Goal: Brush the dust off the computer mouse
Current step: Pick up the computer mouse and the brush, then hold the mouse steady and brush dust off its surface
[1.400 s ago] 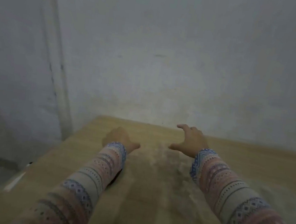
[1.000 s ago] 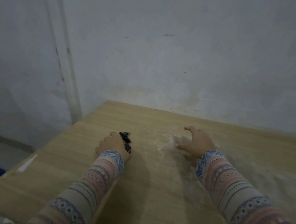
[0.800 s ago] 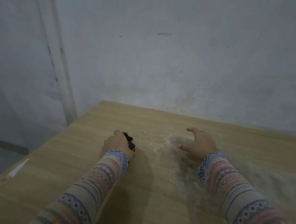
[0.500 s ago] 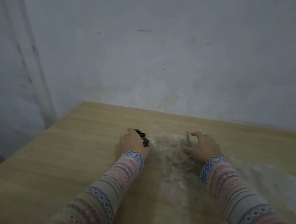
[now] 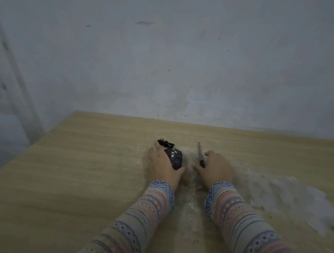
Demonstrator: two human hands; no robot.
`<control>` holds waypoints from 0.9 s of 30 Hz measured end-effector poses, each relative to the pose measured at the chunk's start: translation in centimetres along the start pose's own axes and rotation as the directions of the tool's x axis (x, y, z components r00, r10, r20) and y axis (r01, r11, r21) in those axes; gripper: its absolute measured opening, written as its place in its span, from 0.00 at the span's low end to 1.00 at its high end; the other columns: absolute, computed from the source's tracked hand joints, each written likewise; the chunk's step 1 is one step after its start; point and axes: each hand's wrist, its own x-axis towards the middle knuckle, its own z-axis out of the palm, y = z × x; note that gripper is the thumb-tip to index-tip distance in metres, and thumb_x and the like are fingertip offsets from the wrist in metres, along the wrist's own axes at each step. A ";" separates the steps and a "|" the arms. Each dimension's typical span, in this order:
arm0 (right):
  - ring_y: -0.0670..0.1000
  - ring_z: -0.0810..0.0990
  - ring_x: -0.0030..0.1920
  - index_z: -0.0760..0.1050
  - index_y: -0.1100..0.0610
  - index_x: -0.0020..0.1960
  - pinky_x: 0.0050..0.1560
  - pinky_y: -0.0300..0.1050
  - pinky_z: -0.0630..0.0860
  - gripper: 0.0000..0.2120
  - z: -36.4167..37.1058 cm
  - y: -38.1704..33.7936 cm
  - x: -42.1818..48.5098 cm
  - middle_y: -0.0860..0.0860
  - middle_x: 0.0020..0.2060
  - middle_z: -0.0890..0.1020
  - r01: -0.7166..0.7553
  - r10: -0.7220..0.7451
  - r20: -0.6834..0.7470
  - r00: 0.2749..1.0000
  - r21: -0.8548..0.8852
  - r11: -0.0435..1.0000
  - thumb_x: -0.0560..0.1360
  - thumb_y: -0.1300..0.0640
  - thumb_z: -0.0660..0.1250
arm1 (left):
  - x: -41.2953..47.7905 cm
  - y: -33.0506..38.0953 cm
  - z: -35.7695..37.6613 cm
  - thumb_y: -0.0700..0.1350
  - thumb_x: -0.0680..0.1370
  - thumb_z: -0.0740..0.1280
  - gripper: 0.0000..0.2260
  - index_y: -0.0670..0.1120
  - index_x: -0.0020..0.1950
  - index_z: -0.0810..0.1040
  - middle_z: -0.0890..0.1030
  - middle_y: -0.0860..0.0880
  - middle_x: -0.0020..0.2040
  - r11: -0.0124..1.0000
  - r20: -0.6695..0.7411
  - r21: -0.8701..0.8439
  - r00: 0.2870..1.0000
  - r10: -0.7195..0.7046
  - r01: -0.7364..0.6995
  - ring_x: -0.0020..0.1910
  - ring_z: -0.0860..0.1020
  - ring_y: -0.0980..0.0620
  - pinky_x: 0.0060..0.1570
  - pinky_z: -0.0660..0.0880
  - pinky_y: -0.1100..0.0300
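Note:
A black computer mouse [image 5: 174, 158] speckled with white dust sits on the wooden table [image 5: 70, 177], its bundled black cord [image 5: 167, 143] at its far end. My left hand [image 5: 162, 166] is wrapped around the mouse's left side and rear. Just to the right, my right hand [image 5: 215, 170] grips a thin brush [image 5: 200, 156] with a pale handle that points away from me. The brush's head is hidden under my fingers. A narrow gap separates the two hands.
White dust [image 5: 293, 196] is spread over the table to the right of my hands and streaked between my sleeves. The table's left edge [image 5: 20, 151] drops off to the floor. A grey wall [image 5: 170, 63] rises right behind the table.
The view has swung so both hands sit centred. My left hand has drawn the mouse rightward beside the dust. My right hand, flat and open before, has closed on the brush.

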 end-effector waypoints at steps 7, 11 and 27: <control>0.56 0.78 0.41 0.79 0.64 0.53 0.41 0.45 0.72 0.13 -1.1 -1.1 1.6 0.55 0.38 0.79 -0.163 0.154 0.072 0.985 0.144 0.976 0.82 0.56 0.59 | 1.1 -3.5 -2.7 0.77 0.54 0.67 0.62 0.47 0.78 0.49 0.58 0.46 0.77 0.958 0.229 0.191 0.959 0.168 -0.213 0.76 0.54 0.46 0.74 0.54 0.50; 0.58 0.84 0.44 0.80 0.64 0.58 0.37 0.43 0.74 0.13 -1.0 -1.6 2.6 0.59 0.45 0.84 -0.203 0.250 0.017 0.968 0.640 0.741 0.80 0.57 0.64 | 0.9 -4.5 -3.4 0.78 0.52 0.66 0.56 0.52 0.74 0.60 0.67 0.50 0.72 0.933 0.286 0.133 0.914 0.286 -0.334 0.74 0.60 0.46 0.73 0.57 0.48; 0.43 0.80 0.47 0.82 0.53 0.52 0.50 0.34 0.74 0.07 3.0 -4.1 2.3 0.47 0.46 0.83 0.077 0.095 -0.160 0.983 0.817 0.572 0.77 0.60 0.67 | 1.0 -5.3 -2.6 0.78 0.56 0.62 0.56 0.51 0.77 0.54 0.61 0.49 0.76 0.912 0.299 0.128 0.892 0.340 -0.390 0.77 0.51 0.47 0.75 0.50 0.49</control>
